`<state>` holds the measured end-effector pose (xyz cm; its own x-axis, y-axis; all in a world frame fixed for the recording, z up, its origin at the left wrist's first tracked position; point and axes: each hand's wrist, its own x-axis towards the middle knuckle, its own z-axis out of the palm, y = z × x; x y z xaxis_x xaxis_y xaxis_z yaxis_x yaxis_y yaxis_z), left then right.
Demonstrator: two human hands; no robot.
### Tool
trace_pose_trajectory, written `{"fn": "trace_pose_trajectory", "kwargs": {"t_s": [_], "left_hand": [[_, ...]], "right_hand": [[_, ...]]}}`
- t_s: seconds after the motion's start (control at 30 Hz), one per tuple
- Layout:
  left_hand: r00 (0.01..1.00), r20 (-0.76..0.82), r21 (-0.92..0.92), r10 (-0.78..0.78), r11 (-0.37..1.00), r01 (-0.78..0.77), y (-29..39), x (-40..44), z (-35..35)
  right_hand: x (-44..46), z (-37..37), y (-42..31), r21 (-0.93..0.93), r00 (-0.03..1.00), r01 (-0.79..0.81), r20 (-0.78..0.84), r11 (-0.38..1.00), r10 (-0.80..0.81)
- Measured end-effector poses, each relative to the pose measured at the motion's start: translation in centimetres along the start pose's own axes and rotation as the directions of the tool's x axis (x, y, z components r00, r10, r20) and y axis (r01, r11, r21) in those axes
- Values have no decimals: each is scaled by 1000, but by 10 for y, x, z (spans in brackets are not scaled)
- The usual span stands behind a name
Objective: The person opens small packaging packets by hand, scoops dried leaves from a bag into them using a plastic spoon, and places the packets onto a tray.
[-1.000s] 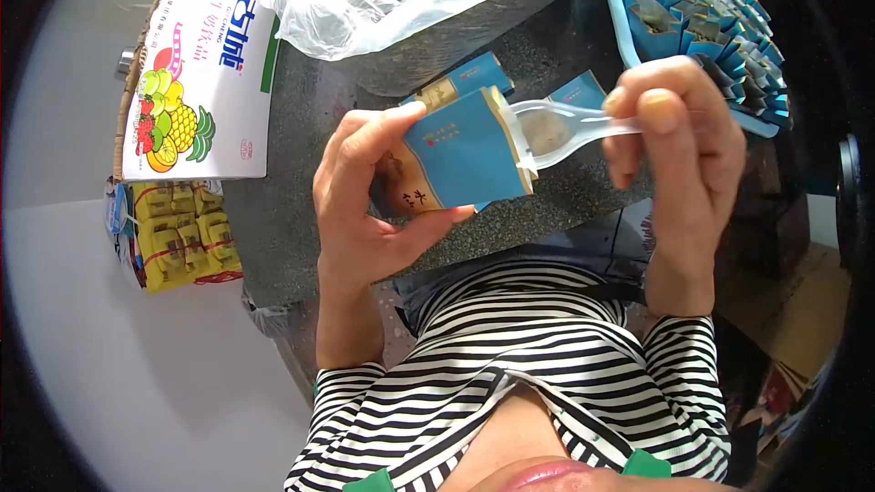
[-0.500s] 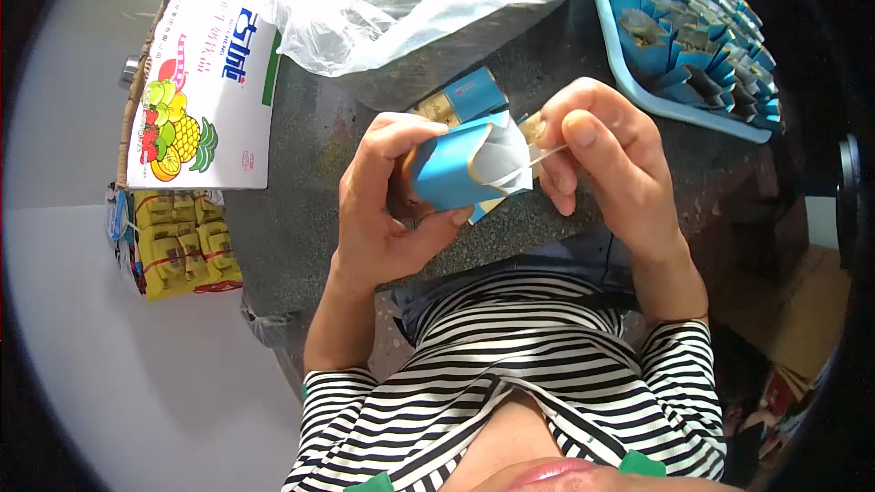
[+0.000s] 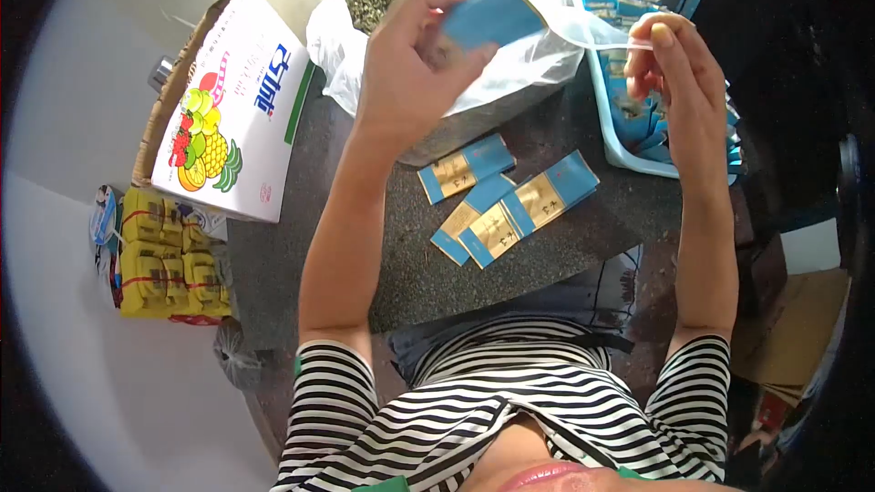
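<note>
Blue, slightly blurred, tilted packet (image 3: 495, 18)

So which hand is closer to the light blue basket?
Right. The right hand overlaps the light blue basket in view, holding a pale spoon; the left hand, with a blue packet, is farther off to the basket's left, overlapping the plastic bag.
</note>
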<state>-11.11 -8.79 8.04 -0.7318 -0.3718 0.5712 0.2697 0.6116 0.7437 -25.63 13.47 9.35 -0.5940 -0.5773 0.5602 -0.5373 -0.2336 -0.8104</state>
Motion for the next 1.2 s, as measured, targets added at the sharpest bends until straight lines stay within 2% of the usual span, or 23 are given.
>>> {"fn": "trace_pose_trajectory", "kwargs": {"t_s": [0.07,0.2,0.27,0.3,0.33,0.37,0.4,0.47,0.53,0.57,0.6,0.63,0.67,0.7,0.73,0.83,1.0,1.03,1.1,1.17,1.2], "left_hand": [[985,-164,-102,-43,994,26,-18,20,-5],[963,-267,-256,-28,966,-43,-82,40,-12],[927,-313,-381,-206,921,77,-104,41,-14],[920,-308,-438,-243,894,89,-116,40,-12],[917,-317,-440,-241,894,82,-121,39,-10],[924,-335,-383,-184,923,44,-125,37,-7],[929,-349,-323,-128,946,9,-128,36,-5],[922,-358,-326,-145,945,22,-130,35,-4],[921,-359,-423,-153,906,-15,-125,34,-2],[918,-364,-427,-158,904,-14,-126,34,-3],[922,-354,-427,-157,904,-10,-128,33,-3],[926,-343,-427,-157,904,-5,-129,32,-3],[923,-347,-431,-163,902,-3,-130,33,-2],[925,-346,-421,-155,907,-6,-130,33,-2],[927,-345,-409,-145,912,-10,-129,33,-2],[927,-337,-425,-165,905,7,-126,32,-1],[928,-312,-409,-203,911,61,-128,30,-1],[929,-292,-399,-226,912,97,-128,31,-2],[930,-309,-381,-197,922,68,-128,31,-1],[931,-328,-361,-161,932,34,-126,32,0],[933,-321,-353,-165,935,44,-125,32,-1]], "right_hand": [[18,-3,5,-62,1000,9,-18,998,-10],[58,9,15,-200,998,50,44,979,-42],[84,25,27,-306,977,140,194,942,-82],[97,34,37,-309,975,149,203,939,-88],[111,45,50,-416,907,389,329,822,-262],[123,57,61,-476,791,602,467,642,-395],[132,71,68,-697,842,530,502,483,-198],[144,92,88,-790,842,452,531,414,94],[150,110,99,-820,796,441,545,366,262],[151,117,104,-797,790,391,547,460,278],[153,125,112,-796,784,396,553,457,283],[156,132,123,-717,787,113,487,688,378],[160,138,133,-548,757,-196,442,813,481],[162,144,142,-375,725,-404,424,834,542],[161,148,150,-378,721,-405,428,833,544],[162,152,164,-134,738,-515,433,847,517],[173,132,146,-177,754,-496,397,850,523],[180,124,138,-154,755,-484,424,861,500],[186,108,124,-130,754,-474,452,871,477],[193,93,111,-163,808,-338,455,927,374],[194,88,102,-164,811,-332,453,929,370]]}}
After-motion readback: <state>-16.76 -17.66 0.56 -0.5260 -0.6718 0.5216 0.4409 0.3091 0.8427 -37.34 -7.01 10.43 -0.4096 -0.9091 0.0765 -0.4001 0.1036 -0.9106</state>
